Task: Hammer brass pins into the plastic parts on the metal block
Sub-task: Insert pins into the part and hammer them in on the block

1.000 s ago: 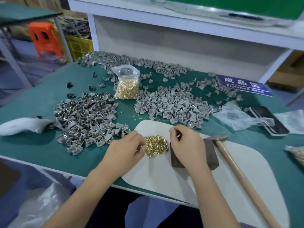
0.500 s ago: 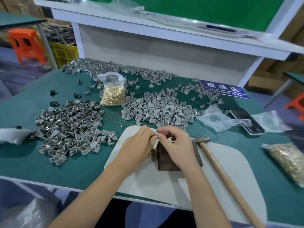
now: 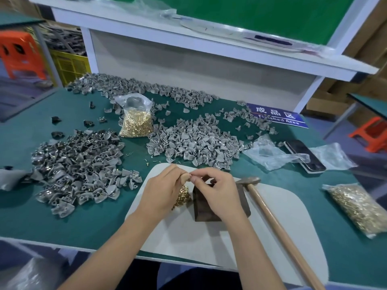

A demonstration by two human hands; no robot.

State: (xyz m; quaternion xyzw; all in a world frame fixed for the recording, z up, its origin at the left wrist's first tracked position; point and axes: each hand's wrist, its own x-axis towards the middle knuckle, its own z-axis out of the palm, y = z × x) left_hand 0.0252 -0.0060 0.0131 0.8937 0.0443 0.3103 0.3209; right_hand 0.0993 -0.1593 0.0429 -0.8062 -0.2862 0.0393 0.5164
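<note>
A dark metal block (image 3: pixel 206 208) stands on a white board (image 3: pixel 240 237) near the table's front edge. Over its far end my left hand (image 3: pixel 162 191) and my right hand (image 3: pixel 215 190) meet fingertip to fingertip, pinching something too small to make out. A small heap of loose brass pins (image 3: pixel 181 196) lies under my left hand, left of the block. A wooden-handled hammer (image 3: pixel 272 225) rests on the board to the right of the block, head pointing away. Grey plastic parts lie in a pile behind the board (image 3: pixel 192 143) and another on the left (image 3: pixel 77 170).
A clear bag of brass pins (image 3: pixel 136 120) stands at the back, a second bag (image 3: pixel 358 208) lies at the right edge. A phone (image 3: pixel 303 155) and crumpled plastic (image 3: pixel 270 155) lie right of the centre pile. A blue sign (image 3: pixel 276 116) lies at the back right.
My left hand has come off the loose pins and moved right to meet my right hand above the block. The camera has shifted, so the scene sits further left in view.
</note>
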